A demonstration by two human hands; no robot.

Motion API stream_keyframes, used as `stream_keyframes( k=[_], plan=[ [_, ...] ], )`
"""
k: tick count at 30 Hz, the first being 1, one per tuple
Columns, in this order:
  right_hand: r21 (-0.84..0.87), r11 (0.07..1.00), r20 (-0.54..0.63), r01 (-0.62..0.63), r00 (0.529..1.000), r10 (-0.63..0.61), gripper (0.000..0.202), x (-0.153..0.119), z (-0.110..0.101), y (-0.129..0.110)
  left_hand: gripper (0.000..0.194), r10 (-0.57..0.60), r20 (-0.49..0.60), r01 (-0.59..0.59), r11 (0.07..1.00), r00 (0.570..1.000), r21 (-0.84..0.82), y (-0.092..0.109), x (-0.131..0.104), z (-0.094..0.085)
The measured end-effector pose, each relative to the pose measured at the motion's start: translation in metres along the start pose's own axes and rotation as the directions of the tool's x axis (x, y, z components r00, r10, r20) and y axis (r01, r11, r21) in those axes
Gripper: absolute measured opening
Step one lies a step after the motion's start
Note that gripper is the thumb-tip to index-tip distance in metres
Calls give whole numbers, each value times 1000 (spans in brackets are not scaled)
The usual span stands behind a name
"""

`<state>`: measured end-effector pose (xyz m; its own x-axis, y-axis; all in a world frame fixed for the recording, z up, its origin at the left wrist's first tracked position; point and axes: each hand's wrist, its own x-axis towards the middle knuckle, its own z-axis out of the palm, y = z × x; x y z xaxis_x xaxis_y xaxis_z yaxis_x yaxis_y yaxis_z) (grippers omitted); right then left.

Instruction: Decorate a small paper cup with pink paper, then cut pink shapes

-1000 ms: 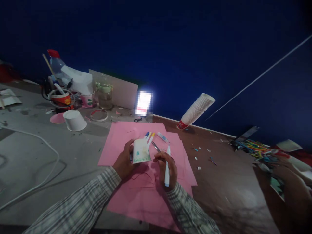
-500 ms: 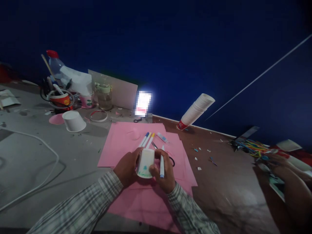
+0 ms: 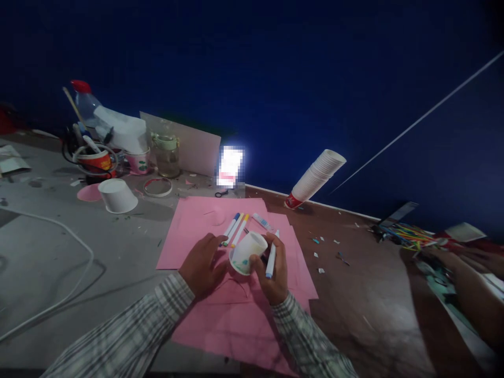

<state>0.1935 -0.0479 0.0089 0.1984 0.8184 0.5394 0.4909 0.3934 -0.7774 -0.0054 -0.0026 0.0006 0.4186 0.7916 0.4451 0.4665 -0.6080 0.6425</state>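
My right hand [image 3: 271, 270] grips a white paper cup [image 3: 244, 251] between thumb and fingers. The cup is tilted, with a green drawing near its wide end. That same hand also keeps a white marker with a light blue end [image 3: 271, 262] along its fingers. Left of the cup, my left hand [image 3: 202, 265] rests low over the pink paper [image 3: 189, 220], fingers apart and holding nothing. Its fingertips are close to several markers [image 3: 233, 231] lying side by side. Beyond the cup lies a small clear tube [image 3: 262, 221]. Scissors under the cup are mostly hidden.
An upturned white tub [image 3: 118, 197] and a pink disc stand at left, before a jar [image 3: 167, 157] and a tool-filled red cup [image 3: 94, 163]. A leaning stack of paper cups [image 3: 315, 178] is at right. Another person's arm [image 3: 468, 289] works at far right; a cable [image 3: 74, 236] crosses the left.
My left hand has let go of the paper cup and moved left. The cup has turned and tilted to the right in my right hand, which still has the marker.
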Motion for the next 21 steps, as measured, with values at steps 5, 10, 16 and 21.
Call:
stream_keyframes(
  k=[5,10,16,21],
  plan=[
    [-26,999,-64,47,997,-49,52,1,0,0,33,-19,-95,21,1000,995,12,-3,7,-10],
    [-146,983,-13,113,993,-116,49,3,-1,1,27,-85,-214,112,987,973,115,-24,13,-10],
    [-183,972,-1,148,988,-151,49,4,-1,-1,21,-71,-34,77,970,997,232,-38,14,-12],
    [-186,970,-10,157,987,-162,53,3,-1,1,24,-88,-12,87,933,996,350,-37,13,-12]
  ],
)
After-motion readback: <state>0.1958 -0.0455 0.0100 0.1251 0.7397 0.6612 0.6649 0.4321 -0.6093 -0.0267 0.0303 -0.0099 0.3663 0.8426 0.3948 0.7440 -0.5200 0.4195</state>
